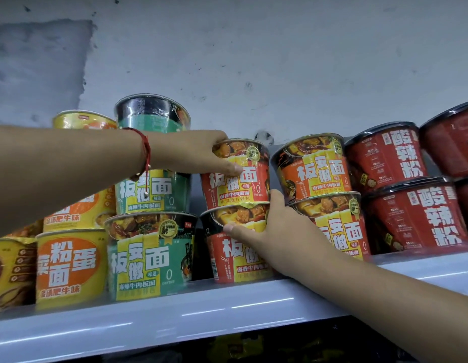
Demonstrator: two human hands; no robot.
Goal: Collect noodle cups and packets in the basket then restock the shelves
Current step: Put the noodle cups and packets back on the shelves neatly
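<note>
We judge this the restocking step, though we cannot rule out that a cup is being taken instead: no basket is in view. Our left hand [198, 153] grips the upper red noodle cup [238, 174] by its rim, thumb across the front. It sits stacked on the lower red cup [235, 247], which our right hand [267, 231] steadies, fingers spread against its lid edge. Green cups [151, 252] stand left, orange ones [316, 169] right, all on the white shelf [175, 310]. Next we would square the upper cup over the lower before letting go, since a tilted stack could topple.
</note>
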